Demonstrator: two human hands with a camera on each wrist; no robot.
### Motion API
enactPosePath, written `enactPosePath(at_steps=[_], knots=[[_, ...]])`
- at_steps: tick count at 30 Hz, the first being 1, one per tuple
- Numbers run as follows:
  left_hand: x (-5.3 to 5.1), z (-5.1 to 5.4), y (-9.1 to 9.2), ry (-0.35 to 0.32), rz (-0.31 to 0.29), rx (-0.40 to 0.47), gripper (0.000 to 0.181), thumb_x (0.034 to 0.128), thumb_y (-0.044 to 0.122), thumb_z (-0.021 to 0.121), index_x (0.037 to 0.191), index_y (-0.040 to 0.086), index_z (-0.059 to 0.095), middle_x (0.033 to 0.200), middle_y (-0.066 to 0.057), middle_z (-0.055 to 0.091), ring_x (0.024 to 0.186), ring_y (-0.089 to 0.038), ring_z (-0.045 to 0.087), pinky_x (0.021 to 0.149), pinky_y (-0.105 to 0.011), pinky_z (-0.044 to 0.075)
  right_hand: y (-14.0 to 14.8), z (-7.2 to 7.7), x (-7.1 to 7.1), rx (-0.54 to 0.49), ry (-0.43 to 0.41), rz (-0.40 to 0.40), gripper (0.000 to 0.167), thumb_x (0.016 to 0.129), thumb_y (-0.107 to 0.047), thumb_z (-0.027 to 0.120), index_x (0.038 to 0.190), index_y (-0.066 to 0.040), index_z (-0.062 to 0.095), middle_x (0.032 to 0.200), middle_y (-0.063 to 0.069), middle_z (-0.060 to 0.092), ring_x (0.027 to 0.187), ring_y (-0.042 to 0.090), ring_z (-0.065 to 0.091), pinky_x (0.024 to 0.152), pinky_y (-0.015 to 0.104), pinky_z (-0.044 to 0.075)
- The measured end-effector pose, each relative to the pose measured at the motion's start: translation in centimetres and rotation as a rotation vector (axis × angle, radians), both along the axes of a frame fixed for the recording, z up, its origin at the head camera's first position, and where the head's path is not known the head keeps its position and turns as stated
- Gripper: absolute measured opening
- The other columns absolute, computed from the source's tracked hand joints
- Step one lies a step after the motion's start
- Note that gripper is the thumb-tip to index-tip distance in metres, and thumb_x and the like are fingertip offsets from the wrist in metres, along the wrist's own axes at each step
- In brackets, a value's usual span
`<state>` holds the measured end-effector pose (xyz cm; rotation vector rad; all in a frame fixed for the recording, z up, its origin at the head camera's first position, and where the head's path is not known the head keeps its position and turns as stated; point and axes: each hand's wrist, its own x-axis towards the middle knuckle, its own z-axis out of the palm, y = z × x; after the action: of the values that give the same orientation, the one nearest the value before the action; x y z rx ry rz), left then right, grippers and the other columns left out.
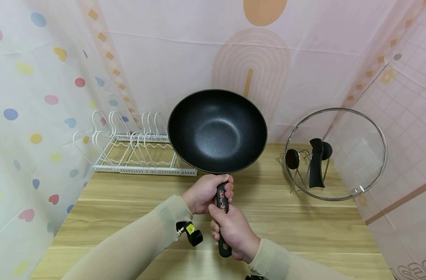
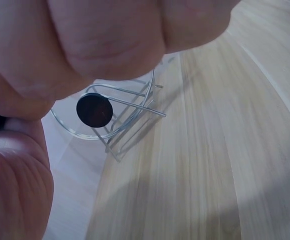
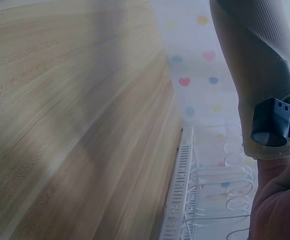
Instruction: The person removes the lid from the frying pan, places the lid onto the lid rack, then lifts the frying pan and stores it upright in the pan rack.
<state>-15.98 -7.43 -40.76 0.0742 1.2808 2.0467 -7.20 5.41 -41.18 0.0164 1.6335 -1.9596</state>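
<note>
Wok (image 1: pixel 217 130) being held tilted over the table (image 1: pixel 136 194), right of the white rack (image 1: pixel 153 171) | left hand (image 1: pixel 204 193), right hand (image 1: pixel 236 232): fingers wrapping its handle (image 1: pixel 221 196), one beyond the other | probably sharing front-heavy weight

A wood-grain worktop (image 1: pixel 286 225) between patterned hangings
The left hanging (image 1: pixel 31 120) is white with coloured dots and hearts; the pale pink back hanging (image 1: pixel 171 66) bears a lined arch; the right hanging (image 1: pixel 409 128) shows a faint grid. Soft shadows cross the wood.
</note>
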Motion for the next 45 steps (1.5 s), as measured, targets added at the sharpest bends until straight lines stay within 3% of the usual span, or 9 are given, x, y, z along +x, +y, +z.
enactPosePath(at_steps=[12, 45], knots=[[0.0, 0.0, -0.7, -0.003, 0.019, -0.010, 0.023, 0.1128, 0.024, 0.034, 0.098, 0.012, 0.047, 0.075, 0.008, 0.049, 0.064, -0.008, 0.052, 0.067, -0.023, 0.049, -0.6, -0.1, -0.1, 0.005, -0.001, 0.009, 0.030, 0.108, -0.040, 0.056, 0.093, -0.016, 0.047, 0.058, -0.008, 0.045, 0.049, 0.008, 0.046, 0.048, 0.025, 0.044], [0.6, 1.6, -2.5, -0.008, 0.056, -0.009, 0.025, 0.1142, 0.023, 0.032, 0.098, 0.013, 0.048, 0.074, 0.008, 0.050, 0.064, -0.007, 0.053, 0.066, -0.022, 0.048, -1.8, 1.1, -0.3, -0.021, 0.027, 0.065, 0.031, 0.108, -0.038, 0.056, 0.090, -0.014, 0.048, 0.057, -0.008, 0.046, 0.049, 0.008, 0.046, 0.048, 0.024, 0.043]])
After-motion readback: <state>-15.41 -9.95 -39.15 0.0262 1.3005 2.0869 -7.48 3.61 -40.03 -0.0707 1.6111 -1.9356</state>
